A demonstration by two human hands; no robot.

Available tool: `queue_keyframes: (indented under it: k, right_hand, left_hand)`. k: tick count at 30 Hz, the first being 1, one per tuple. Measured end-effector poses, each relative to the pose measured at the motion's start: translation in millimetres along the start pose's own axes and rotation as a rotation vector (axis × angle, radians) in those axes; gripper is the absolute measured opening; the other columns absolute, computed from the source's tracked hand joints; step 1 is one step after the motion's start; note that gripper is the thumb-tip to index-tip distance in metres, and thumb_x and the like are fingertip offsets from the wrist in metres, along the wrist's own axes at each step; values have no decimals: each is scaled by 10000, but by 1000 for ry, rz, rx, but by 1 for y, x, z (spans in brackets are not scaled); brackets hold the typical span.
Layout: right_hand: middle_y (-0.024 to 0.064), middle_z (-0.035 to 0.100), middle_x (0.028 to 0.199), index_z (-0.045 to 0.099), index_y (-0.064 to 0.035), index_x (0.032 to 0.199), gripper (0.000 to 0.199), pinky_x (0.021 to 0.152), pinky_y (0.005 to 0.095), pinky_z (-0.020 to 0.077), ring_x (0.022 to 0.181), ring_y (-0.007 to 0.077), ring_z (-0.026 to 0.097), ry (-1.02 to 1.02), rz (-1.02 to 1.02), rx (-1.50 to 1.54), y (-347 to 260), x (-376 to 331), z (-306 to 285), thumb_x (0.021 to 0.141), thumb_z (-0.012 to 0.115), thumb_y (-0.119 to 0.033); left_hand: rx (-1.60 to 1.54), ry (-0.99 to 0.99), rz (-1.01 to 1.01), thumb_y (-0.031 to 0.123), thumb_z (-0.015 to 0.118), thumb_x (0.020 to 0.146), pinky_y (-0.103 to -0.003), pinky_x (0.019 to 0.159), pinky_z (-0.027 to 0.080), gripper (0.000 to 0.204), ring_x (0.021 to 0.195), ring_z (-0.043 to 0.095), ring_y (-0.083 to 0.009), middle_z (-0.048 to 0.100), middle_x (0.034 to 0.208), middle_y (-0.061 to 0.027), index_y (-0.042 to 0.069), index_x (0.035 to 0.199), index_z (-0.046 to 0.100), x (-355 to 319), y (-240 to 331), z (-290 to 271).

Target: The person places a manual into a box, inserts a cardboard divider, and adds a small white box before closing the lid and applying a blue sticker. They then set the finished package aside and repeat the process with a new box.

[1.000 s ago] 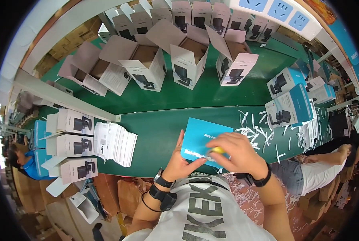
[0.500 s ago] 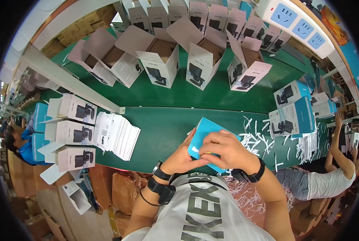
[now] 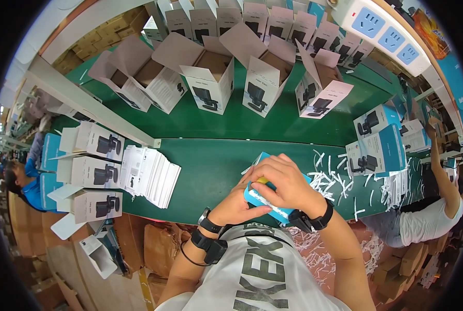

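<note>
A blue and white carton (image 3: 280, 212) is held over the near edge of the green bench, in front of my body. My left hand (image 3: 235, 203) grips its left side, thumb along the near edge. Across the top lies my right hand (image 3: 284, 182), fingers bent and pressed together over the carton's face. Something small and yellow (image 3: 262, 180) shows at the right fingers; its kind cannot be made out. Both hands cover much of the carton.
Several open white cartons (image 3: 209, 85) stand on the raised back ledge. To the left are a stack of white leaflets (image 3: 151, 176) and open cartons (image 3: 95, 173). Paper strips (image 3: 330, 179) and blue-white cartons (image 3: 379, 153) lie rightward. A power strip (image 3: 387, 33) hangs upper right. Other people work at both sides.
The carton has tilted, its blue face turning away and its near edge now showing. My right hand has moved slightly up and away from me over it, the yellow thing still at its fingers.
</note>
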State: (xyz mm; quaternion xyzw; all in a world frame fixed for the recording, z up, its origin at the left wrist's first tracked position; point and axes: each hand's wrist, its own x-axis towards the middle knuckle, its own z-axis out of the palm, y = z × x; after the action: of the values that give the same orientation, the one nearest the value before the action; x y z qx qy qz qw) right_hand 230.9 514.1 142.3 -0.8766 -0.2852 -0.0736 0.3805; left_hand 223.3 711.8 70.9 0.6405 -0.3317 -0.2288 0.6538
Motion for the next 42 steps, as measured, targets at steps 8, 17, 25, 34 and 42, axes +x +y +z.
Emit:
queue_keyframes:
  k: [8,17,25,34,42]
  right_hand:
    - [30,692,938,691,-115,941,144,726,356,407,811,233,632,-13,-64,21,0,-5,-4,835,789,-115]
    - [25,689,925,706,-112,938,150,721,358,416,814,231,639,67,-89,-20,5,4,8,827,805,-135]
    - [12,683,938,696,-134,979,132,730,357,429,824,238,639,-18,-52,45,4,0,5,865,760,-128]
    - [47,672,901,684,-77,940,141,698,337,439,811,235,646,-85,36,127,-13,-6,4,834,776,-87]
    - [35,673,928,684,-63,1125,298,663,265,441,782,107,560,704,605,186,-8,-123,-65,846,763,4]
  left_hand:
    - [94,-58,58,240,805,895,-592,1286,139,440,1445,472,-367,608,1445,-132,119,1296,669,1,-6,-10]
    - [54,-50,61,232,789,909,-596,1288,131,366,1394,527,-340,652,1379,-106,122,1242,687,-2,-9,-13]
    - [69,-17,131,230,790,909,-594,1289,128,349,1394,523,-352,661,1363,-100,118,1224,690,2,-3,-14]
    - [170,-111,120,240,828,878,-595,1276,160,450,1491,391,-414,553,1477,-173,98,1268,654,1,-12,-24]
    - [-30,203,57,197,913,777,-535,1255,244,716,1580,216,-436,309,1653,-254,85,1404,586,-8,0,-21]
